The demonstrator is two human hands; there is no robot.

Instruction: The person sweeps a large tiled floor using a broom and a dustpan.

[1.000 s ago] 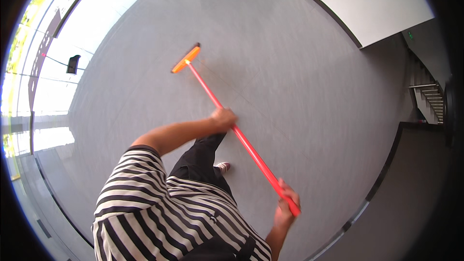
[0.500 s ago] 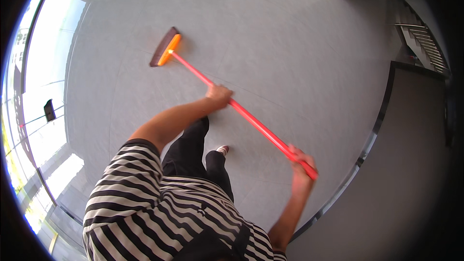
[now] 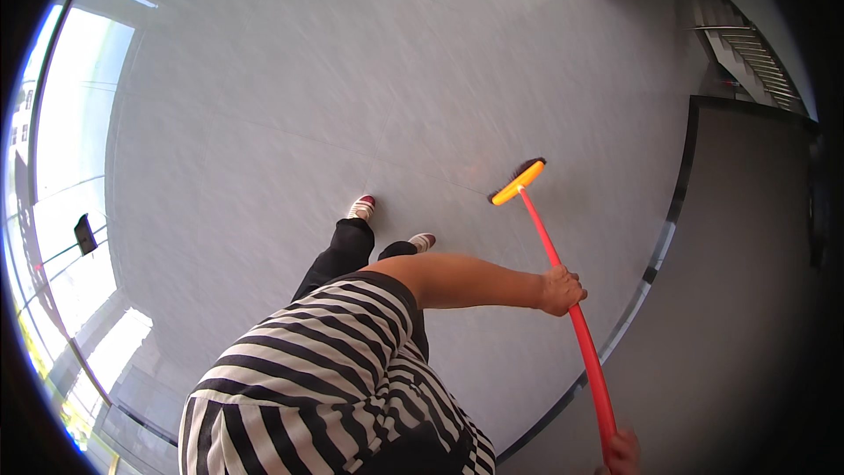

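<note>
- L hand (image 3: 561,290): closed in a fist round the red broom handle (image 3: 576,325), approx mid-shaft, arm stretched out to the person's right.
- R hand (image 3: 622,455): at the frame's lower edge, on the top end of the handle; only partly in view, fingers look wrapped round it.
- Broom head (image 3: 519,182): orange w/ dark bristles, down on the grey floor (image 3: 290,105), ahead and to the right of the 2 shoes (image 3: 362,208).
- Handle runs slanted from the head down-right to the R hand.
- Edges: dark baseboard strip (image 3: 677,211) and grey wall (image 3: 747,299) close on the right, just past the broom head; stairs (image 3: 747,48) at top right.
- Bright windows (image 3: 75,149) along the left rim, well apart from the broom.
- Open room: wide bare floor ahead and to the left; tight on the right side by the wall.
</note>
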